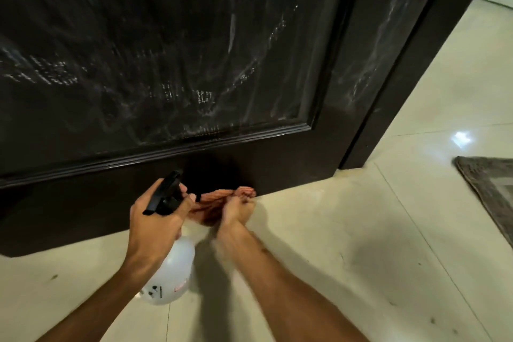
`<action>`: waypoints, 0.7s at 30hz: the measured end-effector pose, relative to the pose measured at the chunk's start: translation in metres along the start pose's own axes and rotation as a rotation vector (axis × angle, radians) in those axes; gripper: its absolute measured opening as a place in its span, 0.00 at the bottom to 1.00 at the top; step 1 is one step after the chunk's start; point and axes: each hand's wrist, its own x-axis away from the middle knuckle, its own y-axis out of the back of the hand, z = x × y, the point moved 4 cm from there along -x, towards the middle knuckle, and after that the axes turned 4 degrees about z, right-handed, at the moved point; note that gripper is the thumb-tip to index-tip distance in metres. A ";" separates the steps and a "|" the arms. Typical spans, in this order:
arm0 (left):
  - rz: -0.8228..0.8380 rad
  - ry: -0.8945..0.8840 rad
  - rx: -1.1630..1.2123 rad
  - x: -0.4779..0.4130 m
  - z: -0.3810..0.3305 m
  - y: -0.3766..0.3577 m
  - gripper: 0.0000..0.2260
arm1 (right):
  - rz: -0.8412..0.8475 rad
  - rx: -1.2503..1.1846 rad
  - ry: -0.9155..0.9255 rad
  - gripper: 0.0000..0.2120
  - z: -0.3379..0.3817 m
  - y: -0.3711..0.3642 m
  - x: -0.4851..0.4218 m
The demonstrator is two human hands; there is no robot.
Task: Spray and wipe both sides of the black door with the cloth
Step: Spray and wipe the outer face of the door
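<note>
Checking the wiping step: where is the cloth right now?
In the head view the orange cloth is low and centre, bunched in the right hand against the bottom rail of the black door, just right of the spray bottle.

The black door [177, 44] stands upright, streaked with wet smears. The orange cloth [222, 200] is bunched low against it. The white spray bottle [172, 272] tilts nearby.
</note>
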 end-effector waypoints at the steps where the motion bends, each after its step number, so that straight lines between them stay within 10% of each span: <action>1: 0.018 0.009 0.008 0.000 -0.003 -0.004 0.05 | -0.060 -0.011 0.079 0.10 0.020 0.018 -0.018; 9: 0.092 -0.036 0.013 -0.009 -0.026 -0.040 0.05 | -0.346 0.027 0.333 0.20 0.104 0.099 -0.132; 21: 0.128 -0.046 -0.002 -0.006 -0.034 -0.066 0.06 | -0.275 0.057 0.248 0.21 0.155 0.118 -0.137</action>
